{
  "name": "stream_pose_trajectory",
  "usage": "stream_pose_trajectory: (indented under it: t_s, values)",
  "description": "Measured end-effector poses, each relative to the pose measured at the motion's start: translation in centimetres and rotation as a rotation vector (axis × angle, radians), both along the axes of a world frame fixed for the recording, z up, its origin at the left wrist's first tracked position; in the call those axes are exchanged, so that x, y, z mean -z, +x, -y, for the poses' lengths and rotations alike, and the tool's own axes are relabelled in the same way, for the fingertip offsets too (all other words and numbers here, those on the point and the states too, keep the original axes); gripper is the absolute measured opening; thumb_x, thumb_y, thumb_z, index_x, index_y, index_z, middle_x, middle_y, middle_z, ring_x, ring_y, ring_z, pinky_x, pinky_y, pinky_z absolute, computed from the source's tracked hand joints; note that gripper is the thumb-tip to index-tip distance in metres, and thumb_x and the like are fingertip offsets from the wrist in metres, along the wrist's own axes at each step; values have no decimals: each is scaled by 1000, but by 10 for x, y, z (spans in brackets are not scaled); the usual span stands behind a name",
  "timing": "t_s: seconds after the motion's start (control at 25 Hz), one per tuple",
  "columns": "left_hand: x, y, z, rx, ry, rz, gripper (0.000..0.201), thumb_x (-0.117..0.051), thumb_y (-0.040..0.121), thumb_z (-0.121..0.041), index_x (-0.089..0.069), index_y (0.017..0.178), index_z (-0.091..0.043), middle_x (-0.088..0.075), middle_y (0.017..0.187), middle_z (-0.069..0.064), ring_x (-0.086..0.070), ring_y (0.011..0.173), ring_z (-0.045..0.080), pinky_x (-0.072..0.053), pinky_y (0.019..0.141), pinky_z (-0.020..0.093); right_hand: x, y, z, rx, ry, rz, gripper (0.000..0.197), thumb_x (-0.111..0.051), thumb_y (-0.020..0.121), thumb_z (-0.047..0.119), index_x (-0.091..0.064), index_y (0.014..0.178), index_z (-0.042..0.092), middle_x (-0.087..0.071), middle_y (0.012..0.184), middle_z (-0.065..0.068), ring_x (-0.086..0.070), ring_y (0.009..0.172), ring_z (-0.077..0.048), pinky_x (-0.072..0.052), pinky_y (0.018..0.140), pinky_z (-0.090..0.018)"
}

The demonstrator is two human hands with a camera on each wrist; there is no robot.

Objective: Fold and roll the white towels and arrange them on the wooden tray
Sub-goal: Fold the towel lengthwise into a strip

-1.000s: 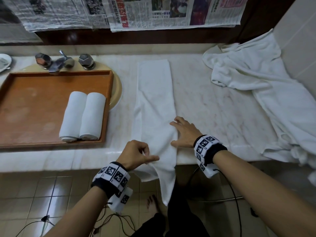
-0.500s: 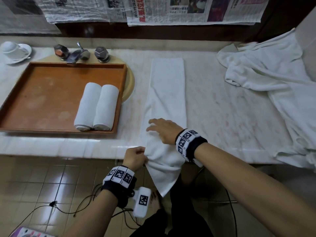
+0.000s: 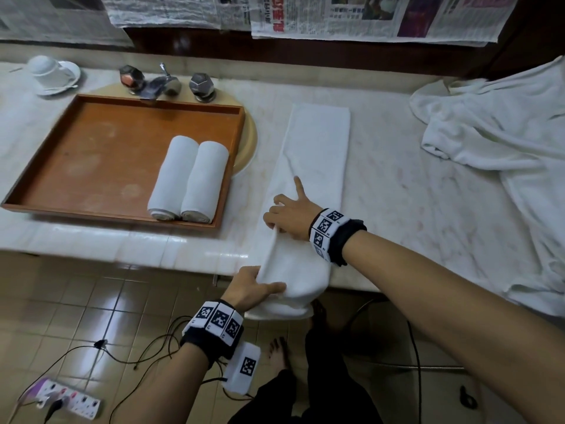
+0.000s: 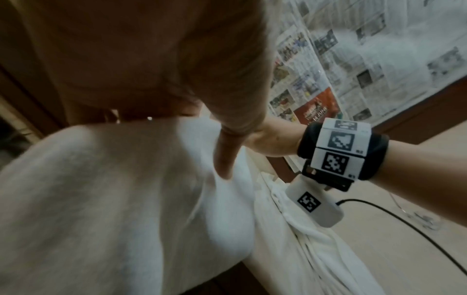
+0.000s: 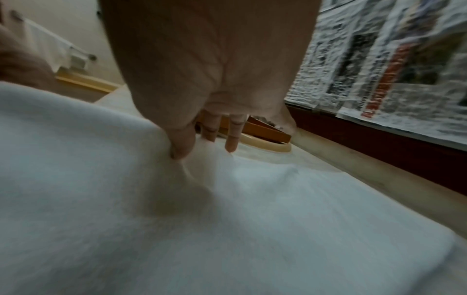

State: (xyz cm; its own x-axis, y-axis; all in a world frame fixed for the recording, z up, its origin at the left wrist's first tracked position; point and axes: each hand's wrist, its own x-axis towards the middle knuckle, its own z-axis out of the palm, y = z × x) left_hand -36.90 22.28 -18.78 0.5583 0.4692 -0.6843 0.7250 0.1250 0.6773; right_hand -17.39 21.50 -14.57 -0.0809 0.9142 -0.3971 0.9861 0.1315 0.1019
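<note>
The folded white towel lies as a long strip on the marble counter, running from far to near, with its near end bunched up and lifted at the counter's front edge. The left hand grips that lifted end from the left, thumb laid across the top of the cloth and the other fingers curled beneath it. The right hand sits on the towel just beyond, pinching a fold of cloth between thumb and curled fingers while the forefinger points straight out toward the far end; the right wrist view shows the thumb pressed into the fabric. Left of the strip, the wooden tray rests over a round cream basin, and two rolled towels lie side by side, touching, in the tray's near right corner. Beyond the tray stands a metal tap with two faceted knobs, and further left an upturned white cup on a saucer. A loose heap of white towels spreads over the right of the counter. Newspaper sheets hang along the far wall. A power strip lies on the tiled floor.
</note>
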Motion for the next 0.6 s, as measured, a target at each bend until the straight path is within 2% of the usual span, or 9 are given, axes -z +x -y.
stream_pose_trajectory:
  t_s: [0.08, 0.2, 0.28, 0.4, 0.52, 0.6]
  values:
    - [10, -8, -5, -65, 42, -7, 36, -79, 77, -37, -69, 97, -8, -72, 91, 2, -67, 80, 15, -56, 76, 29, 3, -5, -5, -26, -50, 54, 39, -47, 93, 0, -52, 125, 22, -48, 129, -1, -32, 132, -24, -5, 104, -78]
    - [13, -15, -8, -247, 177, 23, 34, -77, 79, -39, -60, 72, -10, -57, 65, -1, -51, 62, 14, -43, 61, 27, 5, -7, -7, -21, -36, 60, 35, -39, 98, 2, -54, 124, 19, -48, 128, -1, -33, 131, -24, -6, 104, -78]
    - [12, -18, -8, -293, 244, 42, 31, -70, 87, -35, -59, 70, -11, -58, 63, 0, -52, 61, 14, -43, 60, 27, 4, -6, -9, -17, -22, 56, 35, -36, 98, 2, -54, 124, 18, -50, 125, -1, -34, 130, -25, -4, 103, -79]
    - [7, -15, -7, -217, 297, 0, 31, -61, 94, -32, -55, 71, -11, -54, 62, -2, -47, 58, 11, -37, 55, 22, 2, -7, -19, -20, -50, 91, 32, -36, 97, 1, -53, 118, 19, -57, 111, 2, -36, 128, -27, 2, 101, -81]
    - [7, -12, -7, -171, 336, -80, 31, -64, 91, -31, -55, 68, -12, -55, 63, -2, -49, 60, 11, -35, 55, 23, 6, -10, -28, -44, -60, 145, 23, -39, 98, 4, -54, 107, 19, -60, 93, 4, -42, 121, -28, 8, 96, -82]
    - [6, -11, -8, -169, 380, -143, 31, -68, 87, -34, -58, 66, -14, -60, 65, -1, -55, 64, 14, -39, 58, 25, 10, -10, -30, -62, -50, 168, 22, -40, 99, 7, -56, 107, 20, -59, 94, 4, -42, 121, -29, 10, 94, -82]
